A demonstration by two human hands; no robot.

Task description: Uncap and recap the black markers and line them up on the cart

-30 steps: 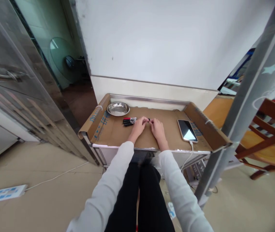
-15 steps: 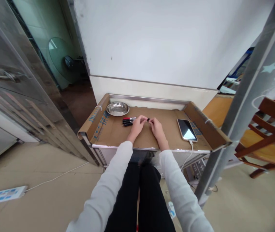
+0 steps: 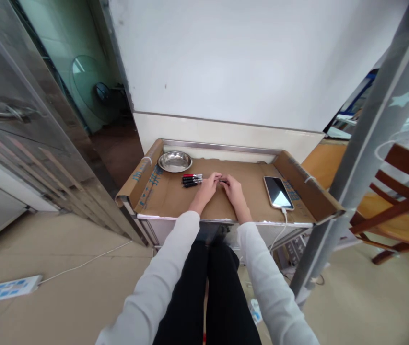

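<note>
Both of my hands rest on the cardboard-lined table (image 3: 175,201), close together at its middle. My left hand (image 3: 207,188) and my right hand (image 3: 233,189) have their fingers pinched on a small dark pen-like thing (image 3: 222,180) held between them; it is too small to name for sure. Just left of my left hand lie several pens (image 3: 192,179), black ones and a red one, side by side. A round steel bowl (image 3: 174,161) stands at the back left of the table.
A phone (image 3: 278,193) with a white charging cable lies at the table's right. A slanted grey metal post (image 3: 362,148) rises at the right, with a wooden chair (image 3: 402,201) behind it. A power strip (image 3: 6,289) lies on the floor at left.
My hands have drawn closer together, so the dark thing between them shows less than half a second ago. The pens, bowl and phone have not moved.
</note>
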